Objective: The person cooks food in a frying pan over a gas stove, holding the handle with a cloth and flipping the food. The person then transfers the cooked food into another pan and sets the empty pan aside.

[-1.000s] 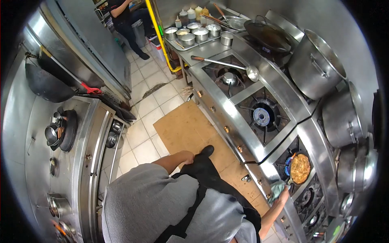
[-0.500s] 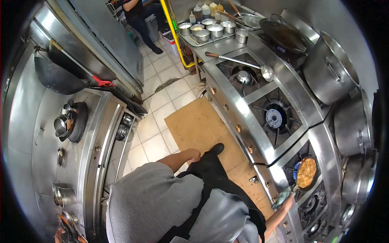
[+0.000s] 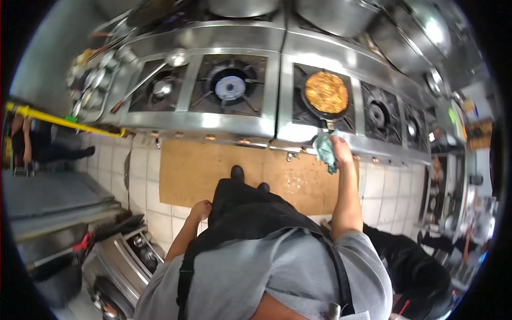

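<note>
My right hand is closed around a folded green cloth, which covers the end of the frying pan's handle. The dark frying pan sits over a burner at the front of the stove. A browned, round, flat food like an omelette nearly fills it. My left hand hangs low beside my black apron, its fingers curled and nothing visible in them.
A ladle lies across the left burner. Large pots line the back of the stove. Metal containers stand at far left, near a yellow pipe and another person. Someone in black is close behind me on the right.
My view has swung round to face the stove squarely. The cloth in my right hand stays at the pan's handle. The blue flame seen earlier beside the pan no longer shows.
</note>
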Available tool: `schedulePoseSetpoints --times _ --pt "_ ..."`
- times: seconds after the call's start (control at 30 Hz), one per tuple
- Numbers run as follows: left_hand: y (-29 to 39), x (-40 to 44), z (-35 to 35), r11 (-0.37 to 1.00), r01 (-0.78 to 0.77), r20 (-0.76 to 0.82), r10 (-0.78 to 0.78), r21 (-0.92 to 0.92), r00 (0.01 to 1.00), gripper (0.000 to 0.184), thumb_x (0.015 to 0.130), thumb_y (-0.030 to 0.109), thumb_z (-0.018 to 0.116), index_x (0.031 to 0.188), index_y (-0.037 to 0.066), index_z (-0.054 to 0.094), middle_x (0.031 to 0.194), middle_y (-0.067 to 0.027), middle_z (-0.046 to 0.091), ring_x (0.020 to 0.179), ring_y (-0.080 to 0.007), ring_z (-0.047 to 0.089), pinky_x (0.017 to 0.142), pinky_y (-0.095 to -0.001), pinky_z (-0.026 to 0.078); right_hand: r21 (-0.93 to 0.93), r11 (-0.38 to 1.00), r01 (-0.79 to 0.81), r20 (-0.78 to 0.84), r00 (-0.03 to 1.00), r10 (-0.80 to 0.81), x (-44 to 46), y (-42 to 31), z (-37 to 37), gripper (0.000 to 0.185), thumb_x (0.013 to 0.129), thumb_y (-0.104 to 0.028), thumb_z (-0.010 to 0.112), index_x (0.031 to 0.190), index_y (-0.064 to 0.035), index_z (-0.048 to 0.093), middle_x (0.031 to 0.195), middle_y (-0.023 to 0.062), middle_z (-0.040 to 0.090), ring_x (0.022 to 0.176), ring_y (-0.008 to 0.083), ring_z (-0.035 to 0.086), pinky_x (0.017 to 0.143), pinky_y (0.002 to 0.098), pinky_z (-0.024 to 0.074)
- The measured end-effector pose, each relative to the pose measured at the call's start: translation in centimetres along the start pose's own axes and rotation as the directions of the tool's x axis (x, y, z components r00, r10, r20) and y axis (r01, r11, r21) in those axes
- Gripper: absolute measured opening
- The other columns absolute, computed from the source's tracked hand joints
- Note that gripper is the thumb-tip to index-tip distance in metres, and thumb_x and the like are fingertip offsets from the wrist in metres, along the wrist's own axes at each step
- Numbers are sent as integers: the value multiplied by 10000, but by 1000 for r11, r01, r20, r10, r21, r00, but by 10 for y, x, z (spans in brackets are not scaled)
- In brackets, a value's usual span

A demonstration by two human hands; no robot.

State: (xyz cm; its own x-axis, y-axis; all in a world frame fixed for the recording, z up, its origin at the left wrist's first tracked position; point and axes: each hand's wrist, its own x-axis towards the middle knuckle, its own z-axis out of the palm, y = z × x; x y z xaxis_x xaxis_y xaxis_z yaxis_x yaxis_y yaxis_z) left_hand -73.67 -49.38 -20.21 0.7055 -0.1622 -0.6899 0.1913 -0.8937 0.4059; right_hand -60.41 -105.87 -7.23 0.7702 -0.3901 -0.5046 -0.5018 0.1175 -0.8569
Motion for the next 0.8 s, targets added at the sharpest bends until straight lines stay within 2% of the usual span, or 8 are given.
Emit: schedulePoseSetpoints --times 0.13,0.2,0.23,0.33,0.5,0.53,0.63,0.8 --pt "10 -12 -2 994 89 91 -83 -63 992 316 845 282 493 998 72 673 979 -201 656 977 -356 614 847 -405 480 82 997 8 -85 996 -1 5 -15 16 250 861 -246 541 908 -4 584 715 48 585 578 157 547 537 311 459" --pt "0 -17 1 995 95 126 -89 -42 988 315 844 277 491 998 71 673 978 -202 656 978 -358 614 847 -407 480 -43 999 -28 -93 995 23 1 -34 25 307 854 -266 535 933 26 587 736 67 599 619 163 558 557 320 455" --pt "-3 -15 0 996 92 114 -92 13 989 318 837 279 495 1001 71 670 986 -201 656 977 -360 613 843 -406 482 -196 980 -39 -80 997 24 -10 -39 16 358 850 -282 534 975 49 587 795 90 620 660 168 574 588 326 469" --pt "-1 7 -16 994 102 76 -104 25 992 340 817 291 503 1029 72 654 1024 -188 653 988 -358 609 846 -401 482 -59 998 -19 -75 997 14 -17 -15 -6 370 852 -273 523 1012 49 608 841 99 641 727 176 598 678 319 483" --pt "19 25 -32 1000 -1 -9 1 23 1000 296 810 285 512 935 66 667 922 -202 655 911 -345 632 776 -411 495 -159 987 -3 -38 999 -3 2 -28 -8 321 859 -271 519 958 28 582 744 67 596 622 160 547 583 322 455" --pt "34 33 -35 1000 3 -24 -3 0 1000 296 810 285 512 935 66 667 922 -202 655 911 -345 632 776 -411 495 -217 976 -20 -54 999 8 1 -28 -12 330 870 -277 520 988 26 577 761 56 601 626 155 552 578 305 459" --pt "91 55 -28 983 -89 -54 82 -163 995 261 817 295 547 853 55 643 824 -184 647 800 -319 641 687 -403 494 -17 995 -101 42 994 102 0 -31 -24 303 874 -261 548 1023 0 583 791 39 609 644 138 567 573 277 469" --pt "211 141 56 879 -201 -273 84 -432 958 366 780 385 639 931 53 614 796 -175 643 754 -308 638 662 -406 487 -154 986 -66 104 991 83 11 -24 -40 267 886 -262 541 973 -14 587 788 51 620 653 156 600 583 307 500"
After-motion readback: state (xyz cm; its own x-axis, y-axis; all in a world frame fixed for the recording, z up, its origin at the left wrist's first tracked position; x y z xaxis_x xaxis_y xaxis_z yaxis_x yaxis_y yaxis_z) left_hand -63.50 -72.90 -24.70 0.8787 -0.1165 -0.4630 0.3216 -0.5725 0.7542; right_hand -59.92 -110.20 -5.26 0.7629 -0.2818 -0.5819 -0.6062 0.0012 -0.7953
